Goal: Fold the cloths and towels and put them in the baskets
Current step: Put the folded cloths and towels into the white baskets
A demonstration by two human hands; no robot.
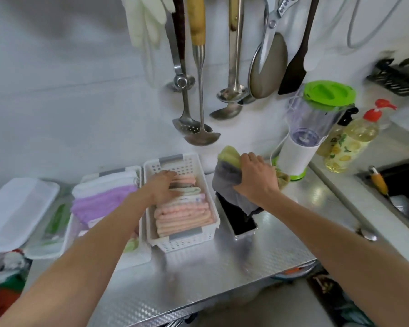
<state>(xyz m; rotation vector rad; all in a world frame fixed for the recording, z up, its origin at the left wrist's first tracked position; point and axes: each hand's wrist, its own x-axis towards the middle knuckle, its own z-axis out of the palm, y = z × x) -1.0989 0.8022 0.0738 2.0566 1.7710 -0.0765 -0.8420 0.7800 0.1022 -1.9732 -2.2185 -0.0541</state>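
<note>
A white slotted basket [194, 240] stands in the middle of the steel counter, packed with folded pink and pale cloths [184, 213]. My left hand [162, 187] rests inside it, fingers pressing on the far cloths. To its left a second white basket [137, 258] holds folded purple and white towels [102, 199]. My right hand [255, 178] grips a stack of folded cloths [224, 178], grey with a yellow-green one on top, held above a narrow dark tray [239, 220].
Ladles, spoons, scissors and a spatula hang on the wall above. A blender with a green lid [316, 128] and an oil bottle [350, 142] stand at the right, beside a sink [401, 192]. A white foam tray [14, 213] lies at the far left.
</note>
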